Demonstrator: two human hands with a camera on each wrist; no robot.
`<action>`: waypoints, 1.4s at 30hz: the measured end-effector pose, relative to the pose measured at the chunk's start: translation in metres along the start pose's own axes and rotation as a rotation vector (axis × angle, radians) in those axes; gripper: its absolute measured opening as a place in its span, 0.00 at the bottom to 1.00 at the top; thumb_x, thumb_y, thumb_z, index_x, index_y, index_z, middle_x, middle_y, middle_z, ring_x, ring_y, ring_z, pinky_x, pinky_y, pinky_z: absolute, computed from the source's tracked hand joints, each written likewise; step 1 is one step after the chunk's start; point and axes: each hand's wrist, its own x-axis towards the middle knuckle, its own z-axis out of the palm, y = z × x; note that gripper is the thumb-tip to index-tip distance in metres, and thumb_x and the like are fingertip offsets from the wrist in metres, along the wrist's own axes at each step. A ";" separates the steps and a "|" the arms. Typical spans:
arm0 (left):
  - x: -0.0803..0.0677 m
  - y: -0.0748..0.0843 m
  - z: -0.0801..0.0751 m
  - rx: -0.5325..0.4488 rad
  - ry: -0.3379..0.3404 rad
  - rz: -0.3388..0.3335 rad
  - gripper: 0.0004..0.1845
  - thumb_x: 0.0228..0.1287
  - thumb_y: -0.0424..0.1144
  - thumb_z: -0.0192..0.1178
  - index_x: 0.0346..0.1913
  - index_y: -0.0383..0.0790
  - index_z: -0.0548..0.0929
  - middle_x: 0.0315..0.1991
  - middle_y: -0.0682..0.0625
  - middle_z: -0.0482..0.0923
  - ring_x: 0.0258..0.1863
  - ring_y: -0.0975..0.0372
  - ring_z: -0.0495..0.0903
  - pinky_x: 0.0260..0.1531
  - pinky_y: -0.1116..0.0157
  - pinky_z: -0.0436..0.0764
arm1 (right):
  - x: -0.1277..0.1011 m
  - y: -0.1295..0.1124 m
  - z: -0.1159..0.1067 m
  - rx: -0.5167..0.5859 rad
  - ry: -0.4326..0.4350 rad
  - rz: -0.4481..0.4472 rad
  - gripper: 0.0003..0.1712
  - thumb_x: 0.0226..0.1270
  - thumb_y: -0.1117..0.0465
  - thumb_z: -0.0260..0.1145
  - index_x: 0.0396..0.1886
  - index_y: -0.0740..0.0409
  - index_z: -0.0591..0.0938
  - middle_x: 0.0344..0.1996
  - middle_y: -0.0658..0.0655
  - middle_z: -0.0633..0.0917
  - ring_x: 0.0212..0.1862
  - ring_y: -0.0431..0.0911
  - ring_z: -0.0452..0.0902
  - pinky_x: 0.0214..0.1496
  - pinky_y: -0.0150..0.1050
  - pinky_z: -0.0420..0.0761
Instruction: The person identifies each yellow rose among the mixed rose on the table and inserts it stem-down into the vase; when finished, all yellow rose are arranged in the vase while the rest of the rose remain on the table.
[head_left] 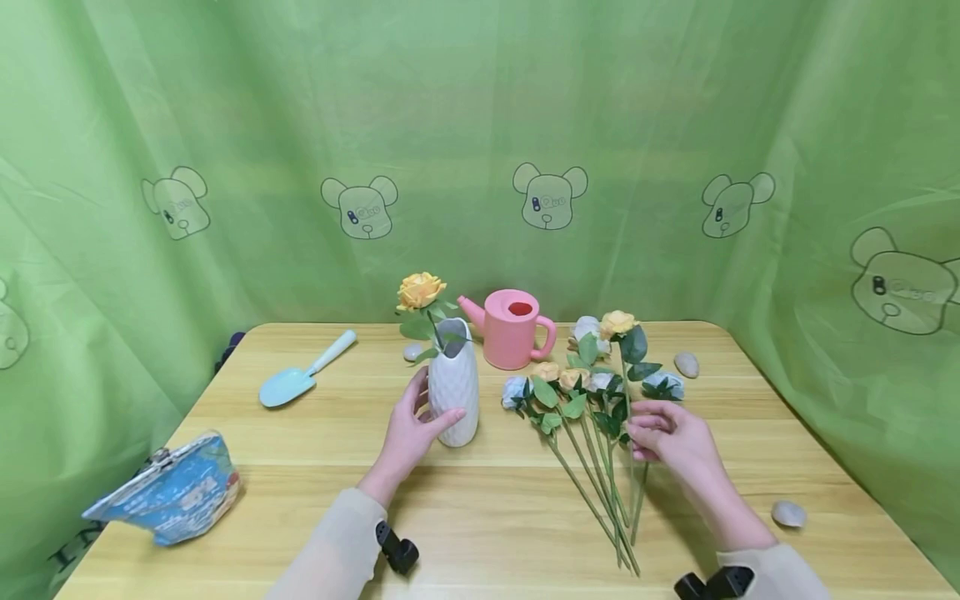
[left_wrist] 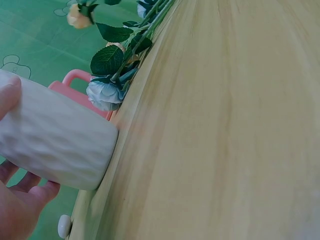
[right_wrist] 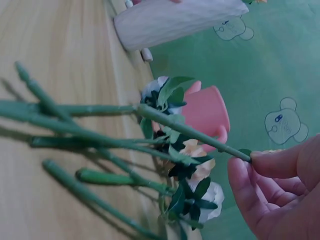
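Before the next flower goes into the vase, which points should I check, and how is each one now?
1. Left hand holds the white vase: ok.
2. Vase stands upright on the table: ok.
3. Vase mouth has room beside the orange rose: ok.
4. Right hand pinches one flower stem: ok.
5. That stem is free of the other loose flowers: cannot tell.
6. Pink watering can stands apart from the vase: ok.
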 end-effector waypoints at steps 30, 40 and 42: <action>0.012 -0.036 -0.003 0.069 0.026 0.020 0.43 0.48 0.46 0.72 0.68 0.52 0.62 0.60 0.47 0.67 0.56 0.53 0.70 0.54 0.55 0.73 | 0.029 -0.107 0.071 0.121 -0.078 -0.299 0.25 0.58 0.73 0.65 0.57 0.66 0.73 0.39 0.63 0.81 0.32 0.49 0.81 0.35 0.42 0.84; 0.013 -0.033 -0.003 0.073 0.002 0.027 0.45 0.48 0.44 0.72 0.69 0.52 0.59 0.63 0.47 0.65 0.57 0.51 0.69 0.54 0.52 0.73 | 0.047 -0.163 0.095 0.194 -0.043 -0.383 0.26 0.56 0.73 0.66 0.57 0.61 0.74 0.42 0.63 0.81 0.35 0.50 0.81 0.37 0.41 0.84; 0.013 -0.033 -0.003 0.075 0.000 0.027 0.45 0.48 0.45 0.72 0.69 0.51 0.59 0.63 0.47 0.65 0.57 0.50 0.69 0.54 0.52 0.73 | 0.050 -0.176 0.100 0.199 -0.024 -0.395 0.26 0.56 0.73 0.66 0.56 0.59 0.75 0.42 0.62 0.82 0.37 0.51 0.81 0.38 0.40 0.83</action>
